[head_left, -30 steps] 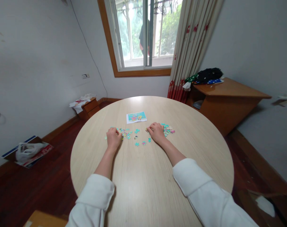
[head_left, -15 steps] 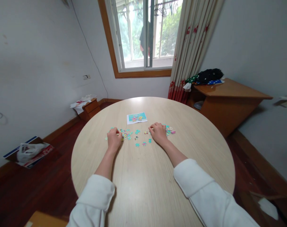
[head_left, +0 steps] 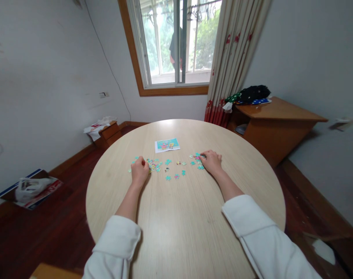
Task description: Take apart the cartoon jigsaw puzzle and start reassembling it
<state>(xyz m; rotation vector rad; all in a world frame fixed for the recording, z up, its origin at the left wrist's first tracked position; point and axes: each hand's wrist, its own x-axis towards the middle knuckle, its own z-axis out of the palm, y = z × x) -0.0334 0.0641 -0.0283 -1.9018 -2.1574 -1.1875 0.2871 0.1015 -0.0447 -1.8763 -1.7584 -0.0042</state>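
I see the right hand (head_left: 212,161), fingers bent, has shifted to turquoise-and-pink jigsaw pieces (head_left: 197,157) right of centre, uncovering a pale-green jigsaw piece (head_left: 184,163) mid-frame, the left hand (head_left: 139,170) curled left of centre; whether either pinches anything, I cannot tell.

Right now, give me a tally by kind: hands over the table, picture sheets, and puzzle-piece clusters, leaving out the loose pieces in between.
Hands: 2, left hand and right hand
Picture sheets: 1, the picture sheet
Puzzle-piece clusters: 2, left cluster and right cluster
Total: 5
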